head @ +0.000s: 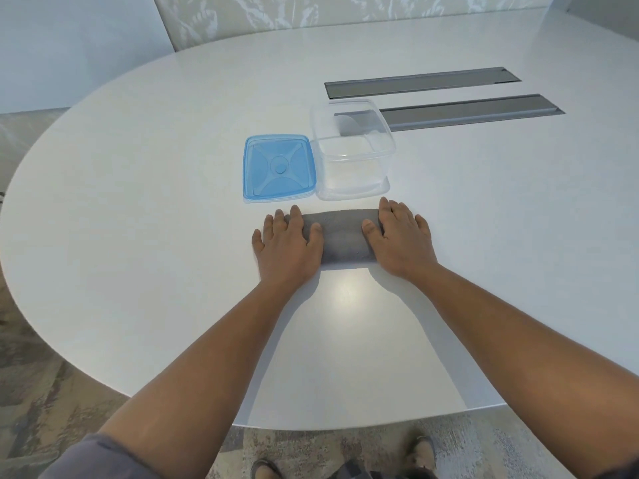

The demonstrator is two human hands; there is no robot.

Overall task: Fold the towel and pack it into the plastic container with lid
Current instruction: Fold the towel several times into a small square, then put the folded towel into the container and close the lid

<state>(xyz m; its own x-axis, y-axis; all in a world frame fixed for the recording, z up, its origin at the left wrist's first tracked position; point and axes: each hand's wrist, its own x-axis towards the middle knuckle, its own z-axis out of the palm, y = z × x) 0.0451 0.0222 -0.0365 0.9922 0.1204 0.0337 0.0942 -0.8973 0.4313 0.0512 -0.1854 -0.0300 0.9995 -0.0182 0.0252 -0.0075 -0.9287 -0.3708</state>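
Pressing flat, your left hand [288, 242] and right hand [397, 236] lie with fingers nearly straight on either end of the grey towel [342, 236], gripping nothing. It sits folded into a band near the desk [138, 202] middle, just before the clear container [352, 150] and blue lid [279, 167]. Judge it soft, light, limp; pinch both ends to lift.

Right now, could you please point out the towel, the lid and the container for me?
towel [340, 236], head view, middle of the grey folded cloth.
lid [279, 167], head view, centre of the blue top.
container [352, 188], head view, clear front wall.
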